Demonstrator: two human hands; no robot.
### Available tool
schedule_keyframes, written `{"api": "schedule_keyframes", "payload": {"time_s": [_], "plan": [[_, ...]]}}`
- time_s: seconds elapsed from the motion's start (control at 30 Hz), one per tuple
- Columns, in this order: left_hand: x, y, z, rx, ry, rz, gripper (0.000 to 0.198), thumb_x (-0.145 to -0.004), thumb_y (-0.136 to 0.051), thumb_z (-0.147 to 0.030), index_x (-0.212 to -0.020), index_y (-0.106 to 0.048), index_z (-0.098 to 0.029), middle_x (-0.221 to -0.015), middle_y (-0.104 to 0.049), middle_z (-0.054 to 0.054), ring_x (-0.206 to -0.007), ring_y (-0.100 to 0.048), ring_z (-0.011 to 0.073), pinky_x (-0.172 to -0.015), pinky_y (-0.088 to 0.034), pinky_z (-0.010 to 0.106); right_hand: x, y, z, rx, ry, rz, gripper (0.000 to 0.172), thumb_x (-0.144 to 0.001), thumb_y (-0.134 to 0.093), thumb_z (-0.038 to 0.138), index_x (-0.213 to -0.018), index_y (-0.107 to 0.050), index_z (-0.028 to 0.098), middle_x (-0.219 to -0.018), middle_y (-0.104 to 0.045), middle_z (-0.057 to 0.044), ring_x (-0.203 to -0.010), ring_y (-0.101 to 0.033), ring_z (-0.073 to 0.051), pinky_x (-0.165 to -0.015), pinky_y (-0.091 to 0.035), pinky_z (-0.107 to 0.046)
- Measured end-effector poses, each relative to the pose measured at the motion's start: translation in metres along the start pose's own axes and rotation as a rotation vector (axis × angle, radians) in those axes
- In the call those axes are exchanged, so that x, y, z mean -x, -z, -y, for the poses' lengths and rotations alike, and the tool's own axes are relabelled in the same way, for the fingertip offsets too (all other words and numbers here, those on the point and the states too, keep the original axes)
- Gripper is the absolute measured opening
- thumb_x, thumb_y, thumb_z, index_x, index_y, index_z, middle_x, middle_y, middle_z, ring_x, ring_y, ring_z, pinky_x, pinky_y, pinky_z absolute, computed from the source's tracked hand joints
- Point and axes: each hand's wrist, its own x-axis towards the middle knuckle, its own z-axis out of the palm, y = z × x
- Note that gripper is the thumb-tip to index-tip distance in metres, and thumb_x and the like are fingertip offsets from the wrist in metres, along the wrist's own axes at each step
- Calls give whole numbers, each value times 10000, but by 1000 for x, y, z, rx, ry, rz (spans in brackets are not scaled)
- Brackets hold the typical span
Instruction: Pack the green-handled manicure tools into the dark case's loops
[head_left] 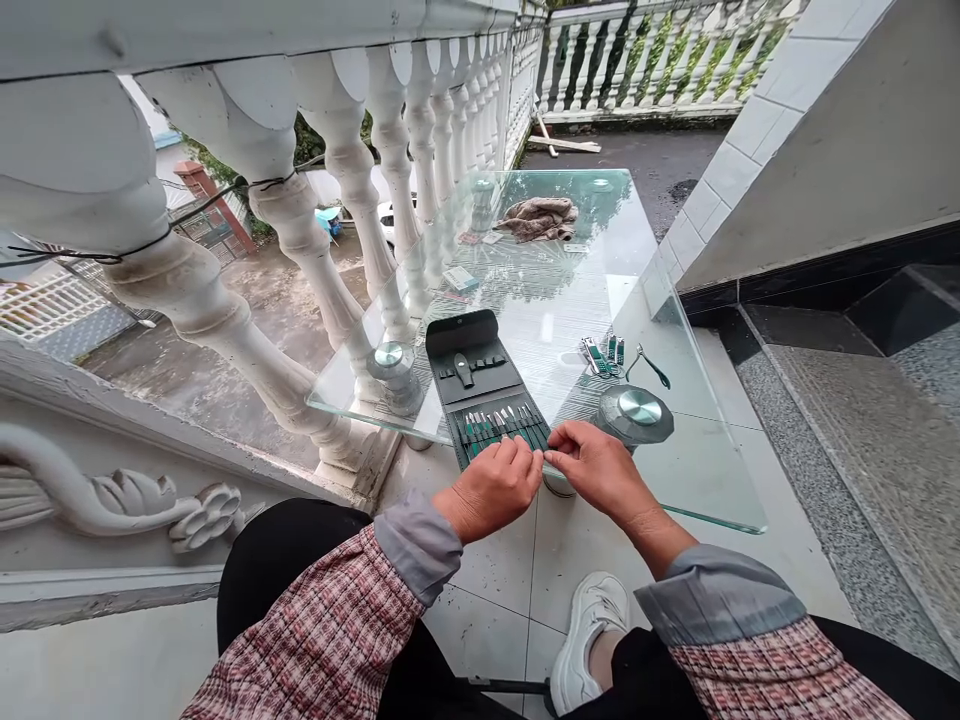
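A dark manicure case (480,345) lies unfolded on the glass table, with several green-handled tools (502,420) in a row in its near part. My left hand (495,485) is closed in a pinch over the case's near edge, covering part of it. My right hand (592,465) pinches beside it at the near right corner, the fingertips of both hands almost meeting. Whatever sits between the fingers is too small or hidden to make out. To the right lie green nail clippers (598,357) and a pair of green-handled nippers (654,368).
The glass tabletop (697,465) has round metal caps, one (641,406) near my right hand. Farther back are a crumpled brown cloth (538,218) and a small box (460,279). A white balustrade (349,150) runs along the left; stone steps (847,450) rise at right.
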Motion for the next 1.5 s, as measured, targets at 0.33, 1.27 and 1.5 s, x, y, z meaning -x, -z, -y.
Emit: {"api": "schedule_keyframes", "payload": {"time_s": [0.33,1.27,1.5], "plan": [[-1,-1,-2,-16,13,-42,242,-925,-419,-116,-1121,-547,-52,-995,-659,168,-834,-639,205,-662,-493,313,-2,4,6,3,-48,41,70,-693,-521,265,-706,-574,222,-679,-625,4,-636,-535,-152,-574,-349,-267],[6,0,-3,-16,-29,-35,281,-918,-416,-137,-1178,-502,-72,-1089,-643,198,-942,-637,241,-776,-496,368,-4,7,-1,-99,-88,-16,79,-678,-558,284,-670,-597,216,-644,-634,-2,-607,-542,-153,-589,-381,-281],[2,1,-1,13,21,-80,242,-922,-399,-128,-1130,-520,-103,-1042,-648,148,-899,-628,202,-726,-494,306,-7,6,0,-62,-90,15,110,-701,-551,280,-669,-637,219,-695,-663,-8,-647,-560,-159,-611,-388,-285]]}}
